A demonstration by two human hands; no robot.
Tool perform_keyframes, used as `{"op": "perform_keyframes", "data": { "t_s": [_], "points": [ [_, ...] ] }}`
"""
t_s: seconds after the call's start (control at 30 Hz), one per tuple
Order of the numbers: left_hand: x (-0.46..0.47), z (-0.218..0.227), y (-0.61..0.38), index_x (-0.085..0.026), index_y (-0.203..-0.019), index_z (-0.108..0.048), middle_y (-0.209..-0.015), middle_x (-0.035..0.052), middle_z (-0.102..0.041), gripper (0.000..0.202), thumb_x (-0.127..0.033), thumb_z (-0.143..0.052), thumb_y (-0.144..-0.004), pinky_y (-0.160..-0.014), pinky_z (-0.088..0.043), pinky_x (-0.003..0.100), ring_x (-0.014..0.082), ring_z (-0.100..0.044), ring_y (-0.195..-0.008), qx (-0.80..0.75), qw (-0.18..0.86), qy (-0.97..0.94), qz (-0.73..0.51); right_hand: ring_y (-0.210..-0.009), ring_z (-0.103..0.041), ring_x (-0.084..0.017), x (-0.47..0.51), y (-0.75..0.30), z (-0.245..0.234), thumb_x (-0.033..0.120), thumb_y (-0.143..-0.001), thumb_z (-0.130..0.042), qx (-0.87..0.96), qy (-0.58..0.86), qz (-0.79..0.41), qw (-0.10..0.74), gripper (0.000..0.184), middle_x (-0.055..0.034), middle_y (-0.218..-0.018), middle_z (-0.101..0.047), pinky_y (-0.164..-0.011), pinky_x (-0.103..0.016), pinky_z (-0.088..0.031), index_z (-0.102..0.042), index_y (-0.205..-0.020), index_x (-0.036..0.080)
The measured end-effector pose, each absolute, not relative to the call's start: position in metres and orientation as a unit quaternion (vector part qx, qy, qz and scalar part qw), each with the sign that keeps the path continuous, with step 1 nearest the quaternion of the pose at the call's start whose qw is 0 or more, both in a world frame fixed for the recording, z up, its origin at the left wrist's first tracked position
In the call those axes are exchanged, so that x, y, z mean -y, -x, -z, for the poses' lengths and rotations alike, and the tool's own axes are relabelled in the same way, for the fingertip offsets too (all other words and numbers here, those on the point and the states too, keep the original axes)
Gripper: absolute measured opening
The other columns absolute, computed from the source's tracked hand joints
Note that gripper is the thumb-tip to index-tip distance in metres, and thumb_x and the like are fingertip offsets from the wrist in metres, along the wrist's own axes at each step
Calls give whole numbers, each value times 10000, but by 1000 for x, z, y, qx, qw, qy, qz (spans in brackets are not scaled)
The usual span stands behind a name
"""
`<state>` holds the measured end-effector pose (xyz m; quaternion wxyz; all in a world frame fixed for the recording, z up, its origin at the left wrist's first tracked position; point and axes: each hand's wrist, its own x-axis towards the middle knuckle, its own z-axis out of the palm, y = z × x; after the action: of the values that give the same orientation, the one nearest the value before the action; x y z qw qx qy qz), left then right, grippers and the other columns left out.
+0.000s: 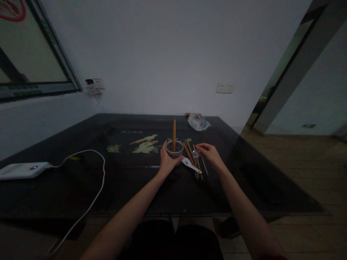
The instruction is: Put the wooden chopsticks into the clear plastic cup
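Note:
My left hand (168,160) is wrapped around a small round cup (175,154), its thumb along the near right side. A pair of wooden chopsticks (174,130) stands upright in this cup. To the right, my right hand (208,152) pinches at the round end of a metal spoon (195,154), low over the table. Beneath and beside it lie several loose wooden chopsticks (188,152) and a thin silvery stick (204,166). A white ceramic spoon (191,165) with a blue mark lies across them, close to my left thumb.
The dark glossy table (130,195) has a bird-and-flower picture (145,144). A crumpled clear plastic bag (198,122) is at the back edge by the wall. On the left lies a white device (24,170), with its white cable (103,169) hanging over the front edge.

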<state>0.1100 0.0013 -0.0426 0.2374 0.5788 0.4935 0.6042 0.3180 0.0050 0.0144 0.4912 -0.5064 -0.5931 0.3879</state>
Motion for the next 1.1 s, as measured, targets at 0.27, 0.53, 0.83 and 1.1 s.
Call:
{"op": "perform_keyframes", "data": {
  "t_s": [0.27, 0.53, 0.83, 1.1],
  "points": [
    [6, 19, -107, -281, -1402, -184, -1374, 136, -329, 1045, -360, -812, -570, -1039, -338, 460, 289, -391, -1262, -507, 214, -546, -632, -569, -573, -141, -2, -325, 6, 451, -631, -674, 561, 532, -392, 499, 356, -79, -736, -682, -457, -223, -380, -651, -797, 137],
    [25, -2, -107, -273, -1372, -274, -1379, 109, -347, 755, -325, -681, -739, -1066, -299, 456, 261, -363, -1275, -464, 128, -609, -630, -529, -534, -126, -1, -326, 1, 432, -631, -664, 558, 533, -388, 505, 325, -54, -676, -653, -482, -237, -391, -650, -754, 130],
    [55, -27, -109, -239, -1099, -575, -1146, 70, -560, 294, -231, -524, -810, -1015, -334, 436, 246, -485, -1141, -413, 6, -728, -548, -638, -617, -172, -9, -330, 17, 408, -697, -617, 600, 520, -363, 488, 285, -70, -704, -674, -535, -242, -443, -646, -761, 131],
    [61, -49, -151, -236, -992, -634, -944, 50, -637, 237, -240, -429, -871, -838, -452, 306, 189, -597, -896, -372, 120, -865, -313, -695, -631, -173, -12, -336, 18, 286, -762, -581, 653, 599, -244, 394, 177, -54, -766, -702, -618, -242, -445, -682, -836, 159]
  ]
}}
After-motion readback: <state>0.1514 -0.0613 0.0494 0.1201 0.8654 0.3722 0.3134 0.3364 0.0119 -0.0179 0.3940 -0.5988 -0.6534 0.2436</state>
